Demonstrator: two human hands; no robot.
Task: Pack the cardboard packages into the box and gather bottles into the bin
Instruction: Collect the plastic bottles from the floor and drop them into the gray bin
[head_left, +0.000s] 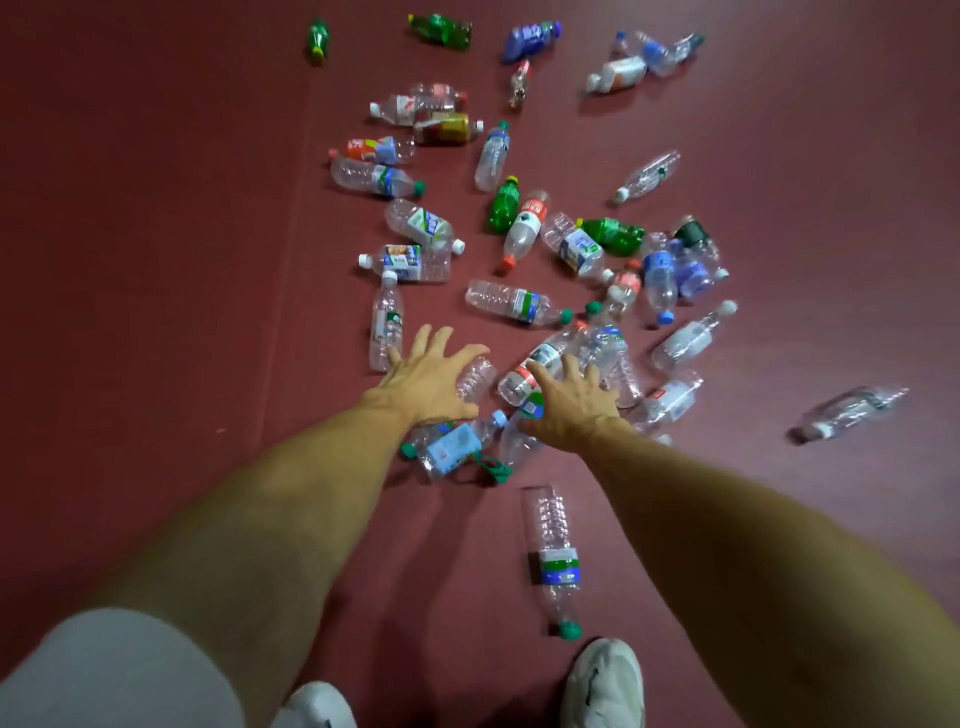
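Red floor (156, 260) lies strewn with bottles (514, 301); left hand (431, 379) and right hand (571, 400) reach down, fingers (423, 338) spread and holding nothing, likely to scoop the nearest cluster together.

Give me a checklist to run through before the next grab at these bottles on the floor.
1. Left hand free: ok, fingers spread, holding nothing.
2. Right hand free: ok, fingers spread, holding nothing.
3. Bottle within reach: ok, a clear ribbed bottle lies right by the left thumb.
4. Bin in sight: not ok, none in view.
5. Footing: not ok, a green-capped bottle lies just ahead of the right shoe.
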